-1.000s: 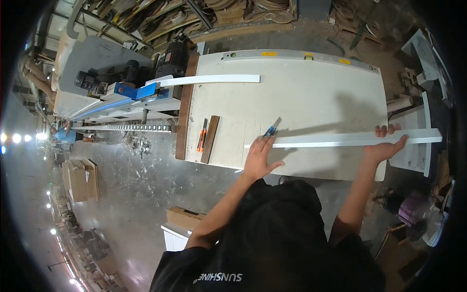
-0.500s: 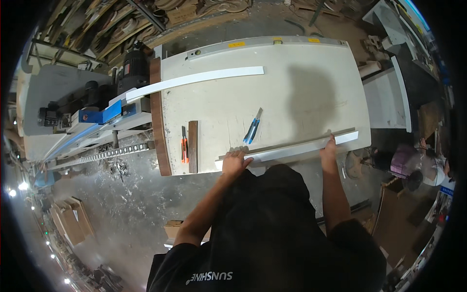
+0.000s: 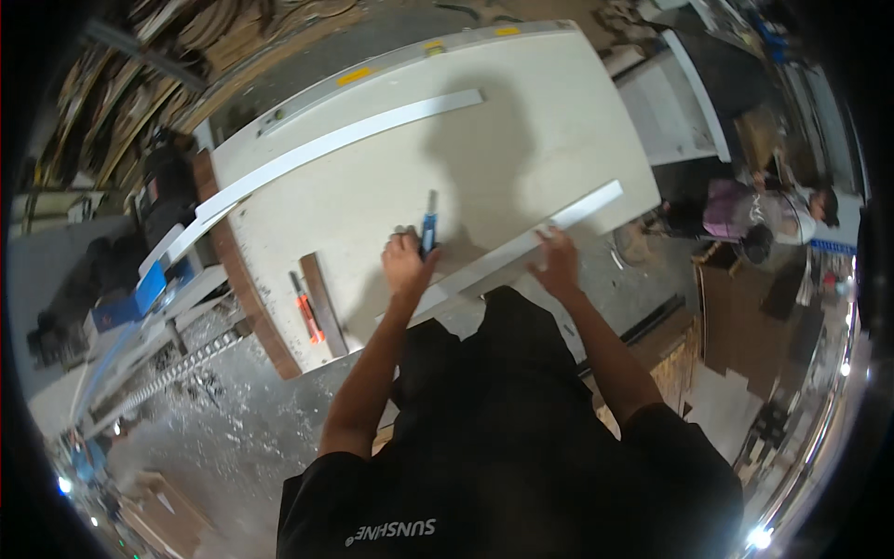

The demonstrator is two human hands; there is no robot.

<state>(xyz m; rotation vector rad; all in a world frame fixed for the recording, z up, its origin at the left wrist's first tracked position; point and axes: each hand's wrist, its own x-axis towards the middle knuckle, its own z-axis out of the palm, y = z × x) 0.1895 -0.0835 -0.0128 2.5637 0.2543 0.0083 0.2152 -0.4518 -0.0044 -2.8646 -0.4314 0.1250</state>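
My left hand [image 3: 406,264] is closed around the lower end of a blue utility knife [image 3: 428,225] that lies on the pale work table [image 3: 521,102]. My right hand [image 3: 558,265] rests with spread fingers on a long white strip [image 3: 521,249] lying along the table's near edge. The strip runs from below my left hand up to the table's right corner.
A second long white strip [image 3: 345,140] lies across the far side of the table. A brown wooden block [image 3: 323,305] and an orange pencil-like tool [image 3: 304,307] sit at the left end. A saw bench [image 3: 158,289] stands at left; another person [image 3: 764,212] is at right.
My left hand has left the near strip and taken hold of the blue knife. My head has turned, so the table now sits tilted in view. My right hand stays on the strip.
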